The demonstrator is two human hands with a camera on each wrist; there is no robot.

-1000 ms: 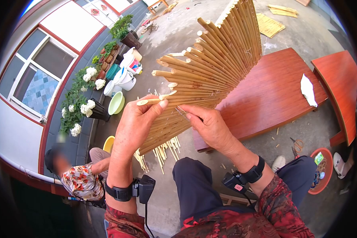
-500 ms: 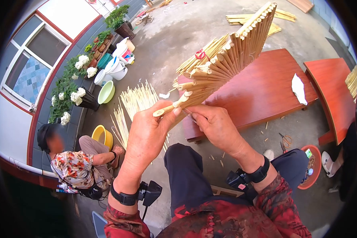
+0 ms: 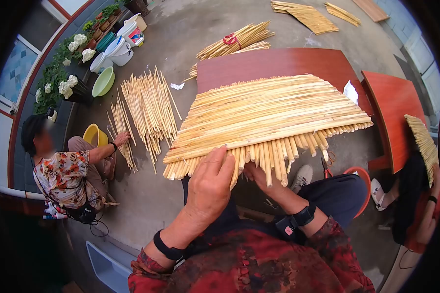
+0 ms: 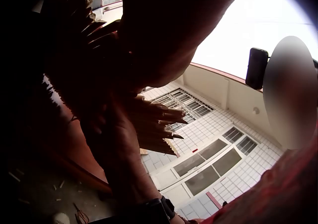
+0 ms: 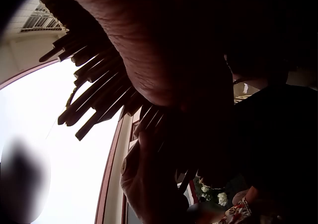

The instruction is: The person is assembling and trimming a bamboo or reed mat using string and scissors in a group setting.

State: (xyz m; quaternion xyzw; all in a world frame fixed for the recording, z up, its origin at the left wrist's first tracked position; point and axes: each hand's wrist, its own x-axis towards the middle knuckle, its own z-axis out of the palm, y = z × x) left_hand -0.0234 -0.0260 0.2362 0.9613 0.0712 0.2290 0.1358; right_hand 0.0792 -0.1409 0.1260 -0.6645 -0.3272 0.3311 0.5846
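A mat of pale plant stalks (image 3: 274, 110) stretches across the middle of the head view. Long stalks lie side by side on its upper face, and the uneven ends of others poke out along the near edge. At that near edge my left hand (image 3: 211, 188) grips the mat, its fingertips on the upper stalk. My right hand (image 3: 275, 193) is beneath the protruding ends, right of the left one, its fingers hidden by them. Both wrist views are dark; the left one shows the right hand (image 4: 118, 139) up against the mat's underside.
A red-brown low table (image 3: 278, 58) stands beyond the mat. Loose stalks (image 3: 149, 107) lie on the ground at left, beside a seated person (image 3: 61, 171). A tied stalk bundle (image 3: 237, 40) sits behind. At right are a second table (image 3: 393, 112) and another person's stalk mat (image 3: 420, 141).
The mat has tipped from steeply upright to nearly flat, showing its broad upper face. My hands have moved lower, the right one passing under the stalk ends. The head view has shifted.
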